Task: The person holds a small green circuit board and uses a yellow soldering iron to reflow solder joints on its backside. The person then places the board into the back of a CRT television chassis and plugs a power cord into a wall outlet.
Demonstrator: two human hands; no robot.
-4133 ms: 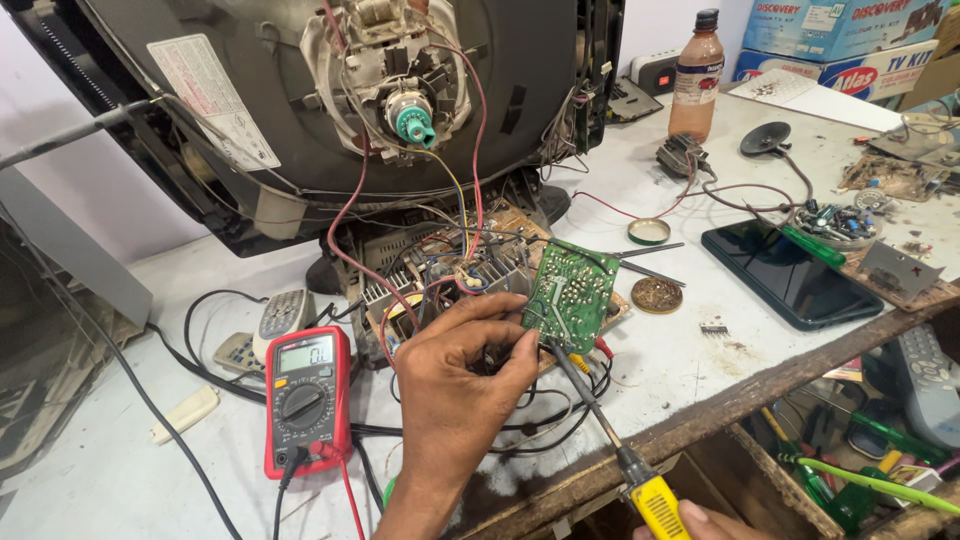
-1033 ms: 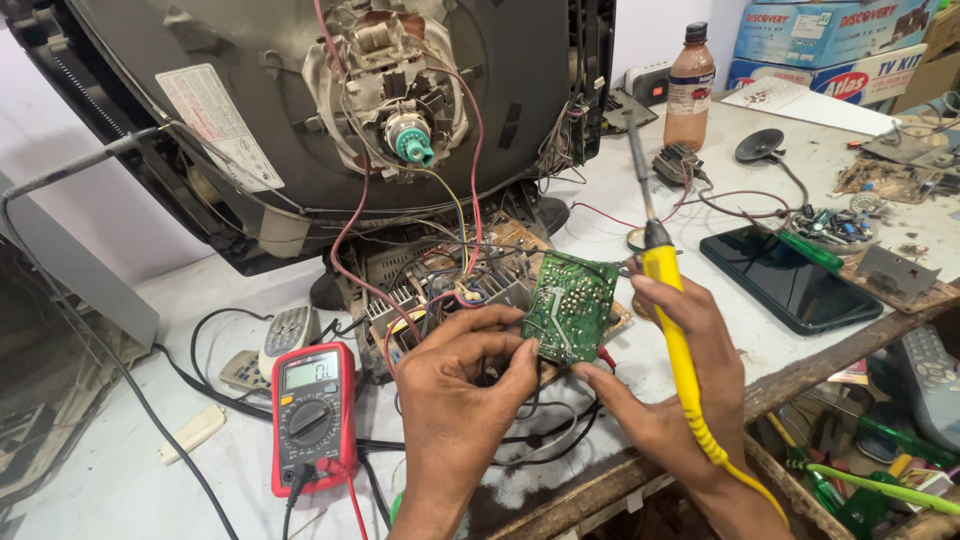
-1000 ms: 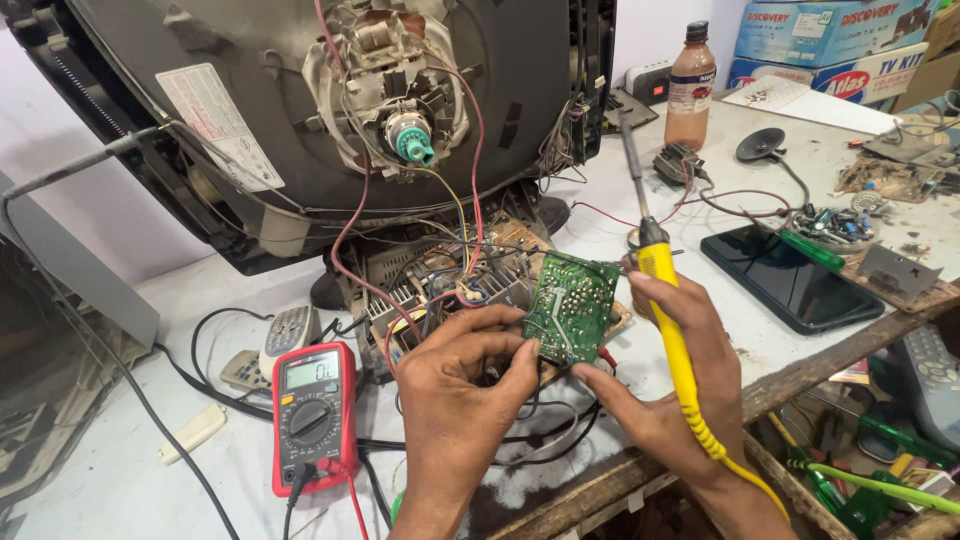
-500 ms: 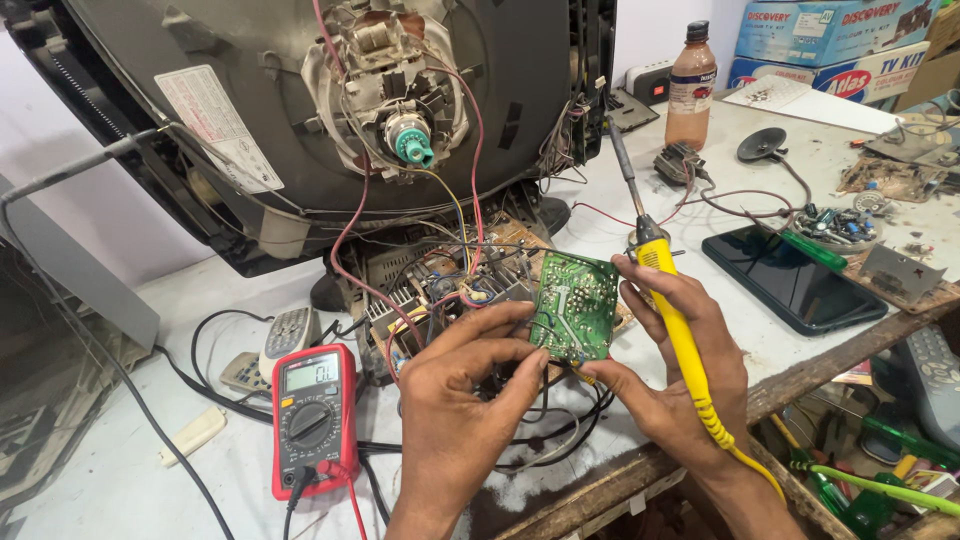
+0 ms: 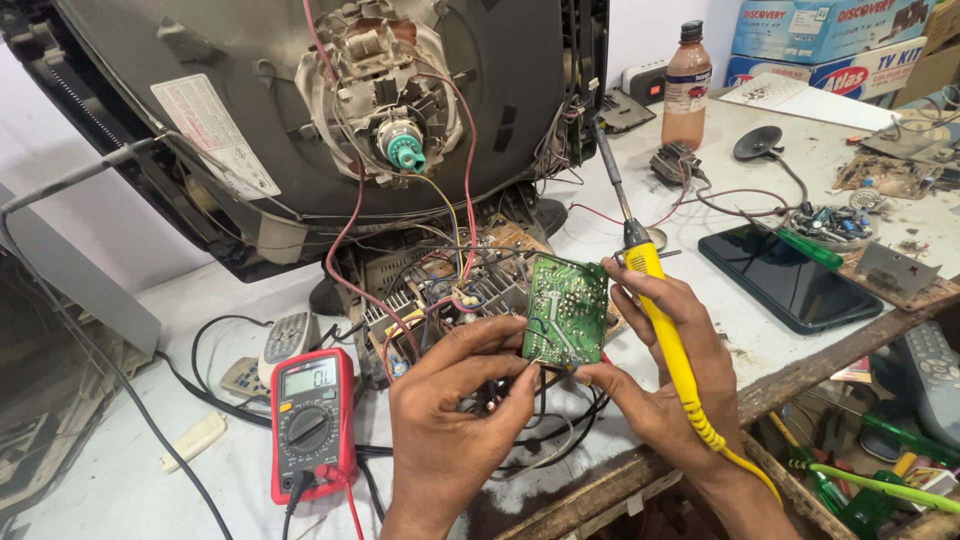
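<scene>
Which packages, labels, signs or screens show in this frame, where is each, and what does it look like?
Sticker label: on the picture tube's back, upper left; white slanted rectangle.
Multimeter: on the bench by the left hand; red case, grey rectangular display.
Tablet: right of the right hand; flat, dark, blank screen.
Cardboard boxes: top right; blue and white.
Bottle: back of the bench; brown with a label band.

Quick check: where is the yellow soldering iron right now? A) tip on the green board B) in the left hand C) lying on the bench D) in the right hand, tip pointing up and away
D: the right hand grips the yellow soldering iron, its tip raised clear of the green board.
</scene>
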